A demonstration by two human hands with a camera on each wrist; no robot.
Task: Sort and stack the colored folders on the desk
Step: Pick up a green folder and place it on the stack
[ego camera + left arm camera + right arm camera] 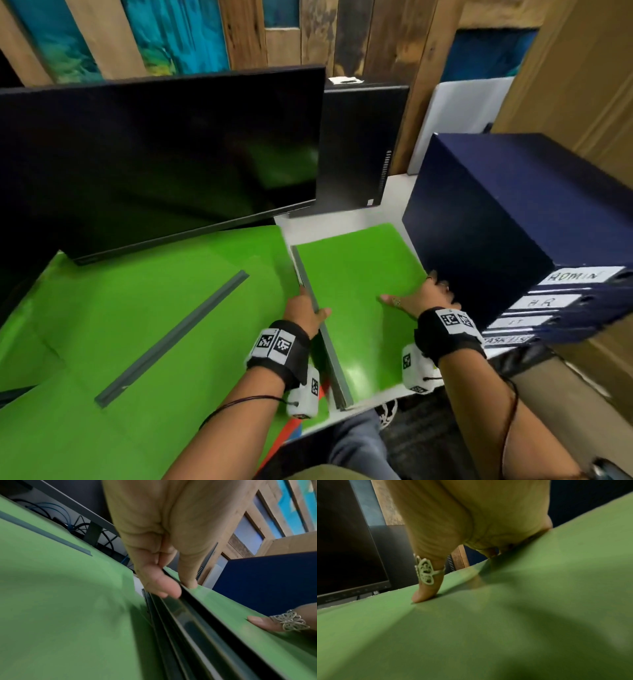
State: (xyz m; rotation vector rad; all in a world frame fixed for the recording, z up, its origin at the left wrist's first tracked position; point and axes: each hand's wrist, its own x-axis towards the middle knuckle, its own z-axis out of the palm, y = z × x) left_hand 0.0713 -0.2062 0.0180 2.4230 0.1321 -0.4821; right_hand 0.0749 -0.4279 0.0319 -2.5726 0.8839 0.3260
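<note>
A stack of green folders (356, 291) with grey spines lies on the white desk (394, 195), right of centre. My left hand (308, 308) pinches its left spine edge, thumb on the top cover (240, 615) and fingers (161, 586) against the spines. My right hand (418, 298) holds the stack's right edge. Its ringed thumb (426, 591) presses on the cover (488, 628) while the fingers curl over the far edge. More green folders (137, 325) lie spread at the left, one with a grey spine bar (178, 332). A red folder edge (287, 428) peeks out below.
A dark monitor (154, 154) leans over the left folders. A black computer tower (356, 147) stands behind the stack. A pile of dark blue labelled binders (513, 222) sits tight against the stack's right side. Cables (77, 524) run under the monitor.
</note>
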